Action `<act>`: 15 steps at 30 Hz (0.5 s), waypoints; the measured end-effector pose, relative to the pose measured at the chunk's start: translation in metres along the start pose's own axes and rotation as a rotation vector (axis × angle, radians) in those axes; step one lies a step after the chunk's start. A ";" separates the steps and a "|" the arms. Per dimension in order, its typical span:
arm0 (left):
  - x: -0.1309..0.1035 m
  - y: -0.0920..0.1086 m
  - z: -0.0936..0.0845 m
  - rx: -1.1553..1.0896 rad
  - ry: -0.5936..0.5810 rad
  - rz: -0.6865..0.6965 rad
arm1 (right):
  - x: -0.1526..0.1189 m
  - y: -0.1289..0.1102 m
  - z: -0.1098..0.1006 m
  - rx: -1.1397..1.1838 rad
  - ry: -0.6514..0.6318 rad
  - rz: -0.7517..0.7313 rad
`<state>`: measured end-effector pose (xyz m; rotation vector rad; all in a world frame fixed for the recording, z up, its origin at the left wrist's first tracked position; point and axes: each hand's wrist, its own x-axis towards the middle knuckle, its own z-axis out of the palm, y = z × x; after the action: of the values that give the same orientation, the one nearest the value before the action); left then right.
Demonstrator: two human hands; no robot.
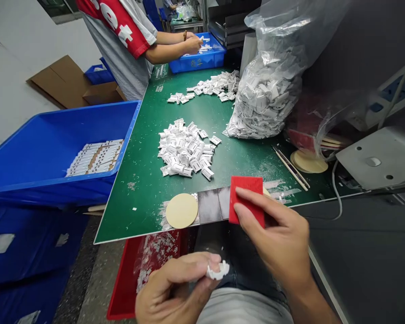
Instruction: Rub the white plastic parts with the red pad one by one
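My left hand (180, 285) is closed, pinching a small curved white plastic part (218, 271) with notched edges between thumb and fingertips, just off the table's front edge. My right hand (276, 225) grips a flat red block (248, 193) with thumb and index finger near the front edge. Partly behind the block lies a dark grey abrasive strip (209, 206), dusted white. Left of the strip is a round beige disc (181, 210). A heap of white plastic parts (185, 148) sits farther back on the green table (145, 180).
A clear bag of white parts (265, 99) stands at the back right. A co-worker's hands (192, 44) are over a blue bin (197, 63). On the left is a large blue bin (54, 121); below the edge, a red bin (119, 288). Tweezers (292, 168) lie right.
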<state>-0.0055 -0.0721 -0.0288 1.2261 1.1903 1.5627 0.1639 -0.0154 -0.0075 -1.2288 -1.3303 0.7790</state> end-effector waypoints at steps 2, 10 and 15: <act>0.001 0.001 0.002 -0.005 -0.001 -0.020 | 0.001 0.001 0.000 0.048 -0.110 0.012; 0.001 0.009 0.019 -0.072 0.177 -0.226 | -0.003 -0.003 -0.009 0.176 -0.081 0.127; 0.002 0.013 0.028 -0.191 0.256 -0.391 | 0.000 -0.007 -0.011 0.643 -0.329 0.249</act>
<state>0.0205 -0.0677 -0.0135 0.6358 1.3144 1.5193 0.1730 -0.0197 0.0011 -0.7697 -1.0531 1.5005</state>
